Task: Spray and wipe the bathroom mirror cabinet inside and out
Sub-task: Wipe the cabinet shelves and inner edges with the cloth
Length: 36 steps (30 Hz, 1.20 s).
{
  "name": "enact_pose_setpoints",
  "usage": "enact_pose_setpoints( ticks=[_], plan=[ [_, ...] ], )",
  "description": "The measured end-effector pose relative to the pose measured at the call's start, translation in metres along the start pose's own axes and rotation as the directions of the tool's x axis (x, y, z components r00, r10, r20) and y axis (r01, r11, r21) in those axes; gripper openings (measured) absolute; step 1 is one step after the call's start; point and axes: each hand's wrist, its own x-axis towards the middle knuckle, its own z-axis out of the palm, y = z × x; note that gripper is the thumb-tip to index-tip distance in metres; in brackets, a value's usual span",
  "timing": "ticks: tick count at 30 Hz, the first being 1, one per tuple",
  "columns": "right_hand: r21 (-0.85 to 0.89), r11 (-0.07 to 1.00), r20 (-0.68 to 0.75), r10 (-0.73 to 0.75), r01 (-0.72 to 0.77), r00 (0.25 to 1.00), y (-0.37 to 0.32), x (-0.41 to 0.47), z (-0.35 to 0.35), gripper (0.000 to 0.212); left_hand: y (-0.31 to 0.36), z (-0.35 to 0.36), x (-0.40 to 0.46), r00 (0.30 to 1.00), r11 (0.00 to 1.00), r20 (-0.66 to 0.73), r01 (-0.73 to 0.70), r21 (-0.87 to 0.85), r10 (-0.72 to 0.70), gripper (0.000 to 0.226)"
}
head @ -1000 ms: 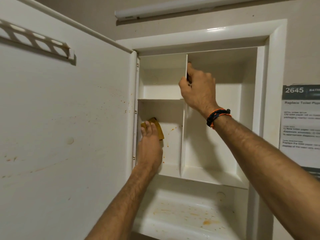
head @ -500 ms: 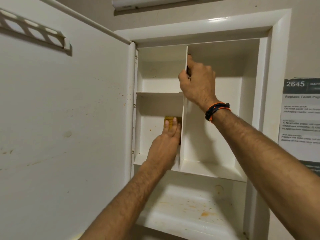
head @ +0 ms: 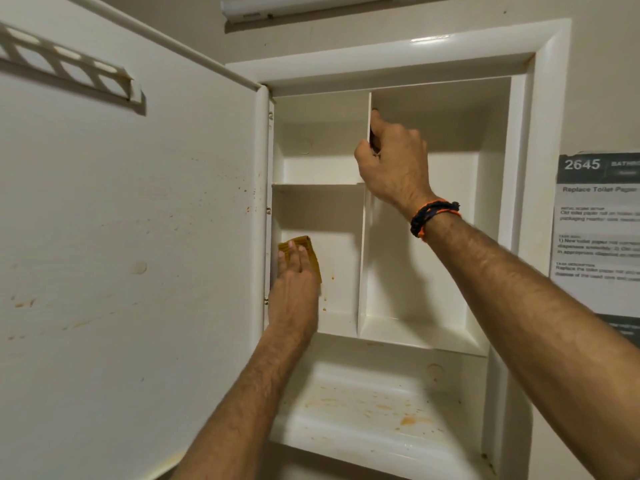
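Note:
The white recessed cabinet (head: pixel 519 140) stands open, its door (head: pixel 121 237) swung out to the left. My left hand (head: pixel 294 292) lies flat on a yellow cloth (head: pixel 310 252), pressing it against the back wall of the lower-left compartment, near the hinge side. My right hand (head: pixel 391 164) grips the front edge of the vertical divider (head: pixel 363 258) near the top. A dark and orange bracelet sits on that wrist. Orange-brown specks mark the back wall just right of the cloth.
The bottom shelf (head: pixel 374 407) carries orange-brown stains. The door's inner face has scattered spots and a white rack (head: pixel 69 69) near its top. A printed paper sheet (head: pixel 599 233) hangs on the wall to the right. A tube light (head: pixel 311 6) runs above the cabinet.
My left hand has slid the cloth from the right side of the lower-left compartment, by the divider, back to its left side. The right hand stays on the divider.

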Motion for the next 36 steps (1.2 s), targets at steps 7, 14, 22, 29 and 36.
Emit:
enact_pose_setpoints(
  ticks=[7,14,22,29,36],
  plan=[
    [-0.016,1.0,0.017,0.01,-0.01,1.0,-0.004,-0.001,0.0,0.037,0.019,-0.007,-0.007,0.991,0.976,0.072,0.12,-0.184,-0.108,0.082],
    [-0.022,1.0,0.01,0.015,-0.014,1.0,-0.004,-0.001,0.002,0.039,0.041,-0.004,-0.028,0.988,0.966,0.093,-0.102,-0.238,0.127,0.081],
    [-0.017,0.999,0.01,0.03,-0.03,0.999,-0.005,-0.001,0.0,0.038,0.004,-0.015,-0.018,0.868,0.88,0.206,-0.472,0.061,0.451,0.061],
    [-0.015,0.999,0.01,0.032,-0.032,0.999,-0.006,-0.003,-0.001,0.037,-0.015,-0.013,-0.02,0.943,0.95,0.174,-0.301,0.084,0.283,0.059],
    [-0.009,0.999,0.006,0.038,-0.038,0.999,-0.006,-0.004,-0.002,0.029,-0.003,-0.017,-0.022,0.987,1.0,0.163,-0.005,0.031,0.0,0.024]
  ],
)
